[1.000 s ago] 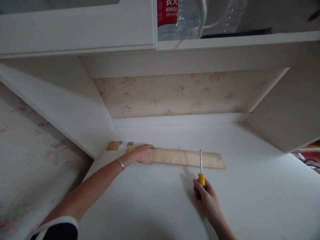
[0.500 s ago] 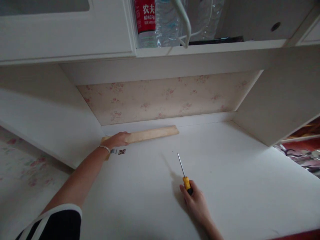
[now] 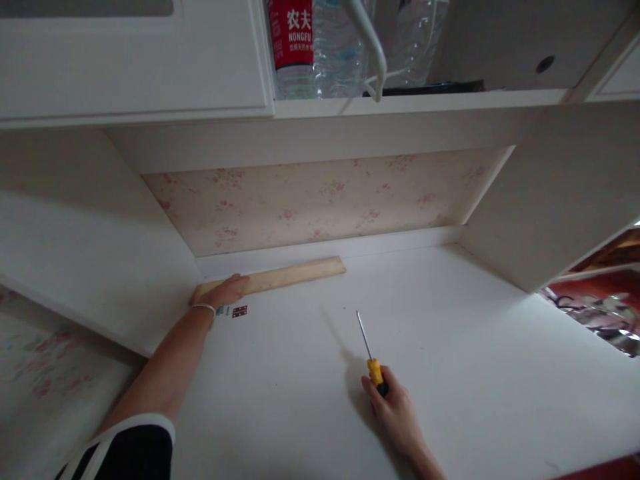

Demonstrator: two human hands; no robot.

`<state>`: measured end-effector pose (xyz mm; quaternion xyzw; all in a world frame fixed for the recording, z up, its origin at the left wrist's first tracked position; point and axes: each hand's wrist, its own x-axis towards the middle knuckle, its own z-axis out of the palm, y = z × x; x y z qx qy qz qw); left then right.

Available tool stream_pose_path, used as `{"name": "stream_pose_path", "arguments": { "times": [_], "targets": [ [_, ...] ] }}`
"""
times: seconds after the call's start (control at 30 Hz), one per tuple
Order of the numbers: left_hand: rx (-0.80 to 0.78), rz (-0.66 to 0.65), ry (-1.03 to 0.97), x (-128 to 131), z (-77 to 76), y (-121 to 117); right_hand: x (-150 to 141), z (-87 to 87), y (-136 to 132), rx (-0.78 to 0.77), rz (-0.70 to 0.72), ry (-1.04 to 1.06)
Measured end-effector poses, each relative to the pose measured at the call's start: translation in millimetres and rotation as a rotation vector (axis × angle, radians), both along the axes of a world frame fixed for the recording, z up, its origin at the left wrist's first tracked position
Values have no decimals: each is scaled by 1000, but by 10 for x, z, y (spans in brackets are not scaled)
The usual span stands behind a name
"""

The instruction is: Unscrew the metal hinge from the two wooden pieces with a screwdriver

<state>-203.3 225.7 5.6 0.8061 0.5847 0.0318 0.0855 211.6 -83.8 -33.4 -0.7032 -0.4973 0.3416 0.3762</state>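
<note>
At the back left of the white desktop point(image 3: 450, 333), my left hand point(image 3: 229, 291) is wrapped over a pale wooden strip point(image 3: 295, 274). The strip lies along the foot of the back wall, its left end by the left side panel. Close beside the hand are a small dark red patterned piece point(image 3: 240, 311) and a partly covered label. My right hand point(image 3: 397, 408) grips a screwdriver point(image 3: 374, 370) by its yellow and black handle. Its metal shaft points up and away, over the desktop, with the tip touching nothing.
Overhead is a shelf point(image 3: 430, 101) holding a red-labelled water bottle point(image 3: 293, 40) and other clear bottles, with a white bent rod point(image 3: 370, 47) hanging in front. A left side panel point(image 3: 100, 220) and right side panel point(image 3: 555, 200) enclose the desktop. Floral wallpaper point(image 3: 320, 200) covers the back.
My left hand and the wooden strip have shifted slightly left, towards the left panel. My right hand keeps hold of the screwdriver in nearly the same place. The view has moved a little.
</note>
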Motion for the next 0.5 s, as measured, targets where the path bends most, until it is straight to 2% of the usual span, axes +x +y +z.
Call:
{"name": "stream_pose_path", "arguments": {
  "times": [0.07, 0.13, 0.23, 0.3, 0.37, 0.5],
  "targets": [
    [61, -11, 17, 15, -26, -86, -31, 7, 32, -35, 19, 53],
    [156, 44, 23, 34, -22, -227, -127, 58, 96, -87, 73, 109],
    [260, 150, -20, 89, 32, -564, -410, 217, 275, -181, 271, 166],
    [277, 196, -76, 142, 70, -881, -663, 338, 458, -208, 440, 86],
    [289, 163, -150, 196, 76, -1271, -931, 428, 683, -138, 545, -234],
    [319, 175, -321, 266, -65, -2185, -1416, 480, 1153, -73, 502, -399]
  ]
}}
